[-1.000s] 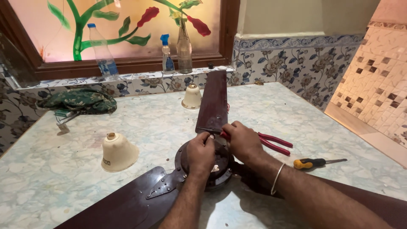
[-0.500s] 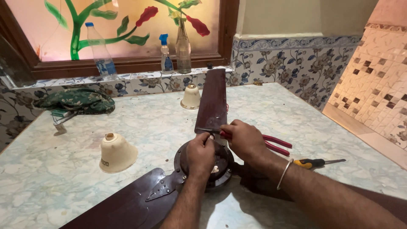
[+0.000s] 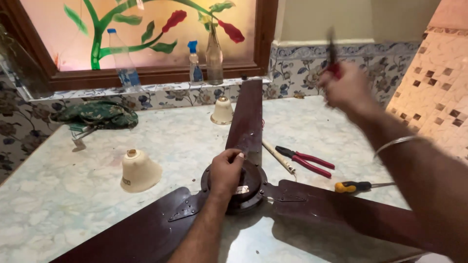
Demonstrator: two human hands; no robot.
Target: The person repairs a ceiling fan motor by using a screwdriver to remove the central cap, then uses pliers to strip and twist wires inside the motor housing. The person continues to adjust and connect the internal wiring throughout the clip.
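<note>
On the marble counter (image 3: 58,204), far left, a green cloth bundle (image 3: 95,114) lies against the tiled wall, out of the work's way. Next, a cream bell-shaped cover (image 3: 140,170) sits mouth down, well apart from the fan; a second cream cover (image 3: 223,111) stands farther back beside the blade, so that's two covers. Up on the sill: one clear plastic bottle (image 3: 122,61), one small spray bottle (image 3: 194,63), one glass bottle (image 3: 214,56).

Centre now: the ceiling fan (image 3: 243,187) lies flat, three dark brown blades spread out, one pointing away, two running toward the near corners. The left hand (image 3: 226,170) is pressed down on the round motor hub, fingers curled over its top, likely to keep it from turning or sliding.

Just right of the hub, a pale rod-like piece (image 3: 279,157), then one pair of red-handled pliers (image 3: 307,160), then one yellow-and-black screwdriver (image 3: 358,185), all laid within easy reach.

Far right, the right hand (image 3: 343,87) is raised high, closed around a red-handled tool (image 3: 332,56); it's blurred, so I can't tell what kind.
</note>
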